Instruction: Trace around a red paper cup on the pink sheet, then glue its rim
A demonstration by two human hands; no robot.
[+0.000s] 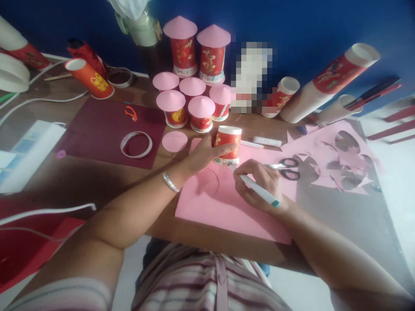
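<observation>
My left hand [209, 153] is wrapped round a short red cardboard tube [228, 142] with white rims and gold patterns, standing upright on a pink paper sheet [207, 203]. Green and dark marks show on its lower white band. In my right hand [259, 181] is a white marker [259, 191] with a green end, its tip close to the tube's lower edge. Black-handled scissors [289, 168] lie just beyond my right hand. A faint curved line is on the pink sheet below the tube.
Several red tubes with pink cone tops, such as this one [212, 56], stand behind. Pink paper scraps [340, 155] lie right, near a tall tube [330, 82]. A tape roll [136, 144] rests on a maroon sheet [110, 125] beside a pink disc [174, 141].
</observation>
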